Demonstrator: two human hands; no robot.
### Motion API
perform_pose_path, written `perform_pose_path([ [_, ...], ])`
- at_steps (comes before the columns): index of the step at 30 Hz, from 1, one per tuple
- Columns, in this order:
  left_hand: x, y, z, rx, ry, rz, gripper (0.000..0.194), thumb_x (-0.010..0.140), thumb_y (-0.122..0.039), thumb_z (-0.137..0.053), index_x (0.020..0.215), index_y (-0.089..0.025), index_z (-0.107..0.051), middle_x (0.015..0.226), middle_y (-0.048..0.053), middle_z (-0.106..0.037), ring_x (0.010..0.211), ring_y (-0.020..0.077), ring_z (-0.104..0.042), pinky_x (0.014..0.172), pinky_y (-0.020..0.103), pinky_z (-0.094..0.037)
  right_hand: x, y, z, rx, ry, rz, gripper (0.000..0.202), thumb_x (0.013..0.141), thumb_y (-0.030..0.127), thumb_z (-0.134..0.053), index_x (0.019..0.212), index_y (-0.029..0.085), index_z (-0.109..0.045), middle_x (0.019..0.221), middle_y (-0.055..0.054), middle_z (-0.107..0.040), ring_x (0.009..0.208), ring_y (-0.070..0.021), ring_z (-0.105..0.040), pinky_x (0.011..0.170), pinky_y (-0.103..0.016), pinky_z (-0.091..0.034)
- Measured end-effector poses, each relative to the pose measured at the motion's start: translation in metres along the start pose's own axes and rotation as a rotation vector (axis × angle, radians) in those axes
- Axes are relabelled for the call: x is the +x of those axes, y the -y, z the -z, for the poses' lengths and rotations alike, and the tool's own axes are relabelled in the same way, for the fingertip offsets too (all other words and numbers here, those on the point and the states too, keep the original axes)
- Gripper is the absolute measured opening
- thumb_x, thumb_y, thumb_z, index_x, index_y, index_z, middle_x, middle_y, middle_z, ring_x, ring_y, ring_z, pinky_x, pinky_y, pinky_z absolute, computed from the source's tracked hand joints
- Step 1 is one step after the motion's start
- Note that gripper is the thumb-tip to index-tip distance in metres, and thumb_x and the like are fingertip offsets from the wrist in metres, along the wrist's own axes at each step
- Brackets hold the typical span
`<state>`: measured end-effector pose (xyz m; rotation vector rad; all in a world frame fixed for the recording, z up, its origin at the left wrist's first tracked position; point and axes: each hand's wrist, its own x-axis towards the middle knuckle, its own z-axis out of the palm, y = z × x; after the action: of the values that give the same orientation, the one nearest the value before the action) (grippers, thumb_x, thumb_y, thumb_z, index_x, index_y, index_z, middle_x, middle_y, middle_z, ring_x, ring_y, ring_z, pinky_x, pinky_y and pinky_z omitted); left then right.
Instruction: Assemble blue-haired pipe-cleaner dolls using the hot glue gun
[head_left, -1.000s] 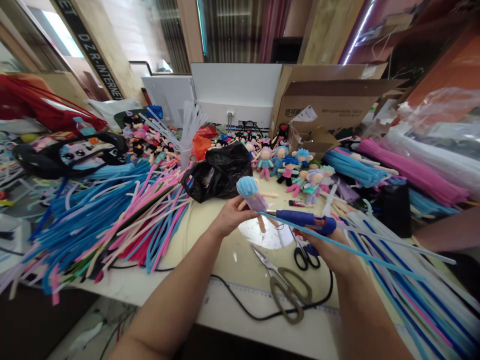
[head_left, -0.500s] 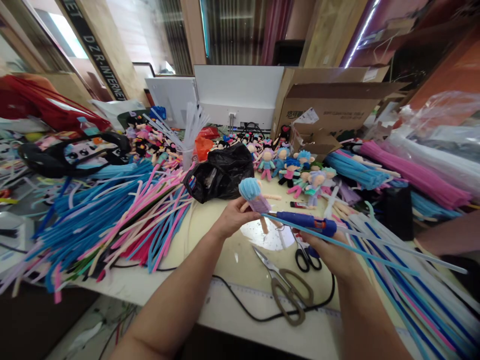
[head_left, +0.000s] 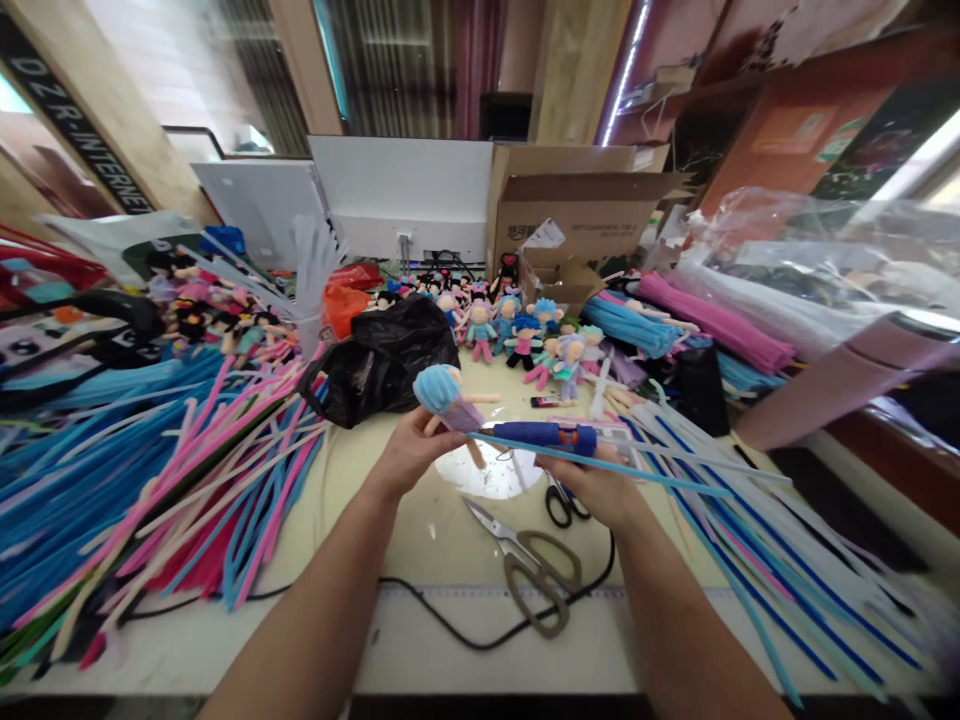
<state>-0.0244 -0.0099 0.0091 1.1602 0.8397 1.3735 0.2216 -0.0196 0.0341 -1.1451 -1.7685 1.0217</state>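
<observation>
My left hand [head_left: 412, 450] is closed around a small pipe-cleaner doll [head_left: 463, 412] with light blue hair and a lilac body. In my right hand [head_left: 592, 485] is a blue glue gun [head_left: 544, 436], its nozzle pointing left and close to the doll's body. A light blue pipe cleaner [head_left: 637, 472] runs from the doll past the gun to the right; whether it is fixed to the doll I cannot tell. Large scissors [head_left: 525, 560] with olive handles lie below, on the table. Smaller black-handled scissors [head_left: 559, 503] lie partly hidden beside my right hand.
Pipe cleaners in many colours [head_left: 225, 470] cover the left side, and more [head_left: 750, 540] spread on the right. A black plastic bag [head_left: 382, 355], several finished dolls [head_left: 525, 340] and a cardboard box [head_left: 577, 210] stand behind. A black cable [head_left: 480, 645] crosses the front. A pink tumbler [head_left: 825, 390] is at right.
My view has turned to the right, so the scene sits further left and the pink tumbler shows more fully. Both hands keep their holds on the doll and the glue gun.
</observation>
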Motion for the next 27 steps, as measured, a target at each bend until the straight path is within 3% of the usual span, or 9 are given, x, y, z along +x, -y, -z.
perform_pose_path([
  [7, -0.001, 0.0, -0.001, 0.007, -0.026, -0.008, 0.038, 0.059, -0.019, -0.083, 0.094, -0.016, -0.069, 0.089, 0.005, -0.073, 0.08, 0.0187, -0.067, 0.075, 0.032, -0.053, -0.002, 0.0, 0.0, -0.025, -0.03, 0.007, 0.017, 0.076, 0.039, -0.063, 0.072, 0.023, -0.068, 0.07, -0.001, -0.067, 0.068, -0.0201, -0.061, 0.062, -0.033, -0.051],
  [14, -0.003, -0.007, -0.008, -0.028, 0.035, 0.011, 0.034, 0.06, -0.023, -0.083, 0.089, -0.014, -0.067, 0.088, 0.007, -0.072, 0.076, 0.0225, -0.068, 0.077, 0.04, -0.052, -0.004, -0.002, 0.001, -0.104, -0.074, -0.011, 0.019, 0.075, 0.041, -0.063, 0.069, 0.023, -0.066, 0.068, -0.003, -0.067, 0.066, -0.0228, -0.061, 0.058, -0.034, -0.049],
  [20, -0.005, -0.009, -0.009, -0.051, 0.136, -0.005, 0.038, 0.065, -0.022, -0.08, 0.101, -0.018, -0.066, 0.103, 0.008, -0.071, 0.063, 0.0203, -0.069, 0.077, 0.042, -0.051, -0.005, -0.003, 0.002, -0.153, -0.08, -0.001, 0.022, 0.076, 0.042, -0.061, 0.066, 0.023, -0.065, 0.067, -0.002, -0.066, 0.065, -0.0225, -0.06, 0.058, -0.035, -0.049],
  [27, -0.004, -0.006, -0.006, -0.052, 0.06, -0.022, 0.041, 0.061, -0.019, -0.082, 0.099, -0.017, -0.068, 0.093, 0.007, -0.073, 0.069, 0.0216, -0.069, 0.076, 0.04, -0.052, -0.006, -0.002, 0.001, -0.156, -0.119, -0.006, 0.02, 0.074, 0.041, -0.064, 0.067, 0.023, -0.065, 0.067, -0.002, -0.067, 0.066, -0.0227, -0.062, 0.06, -0.035, -0.052],
])
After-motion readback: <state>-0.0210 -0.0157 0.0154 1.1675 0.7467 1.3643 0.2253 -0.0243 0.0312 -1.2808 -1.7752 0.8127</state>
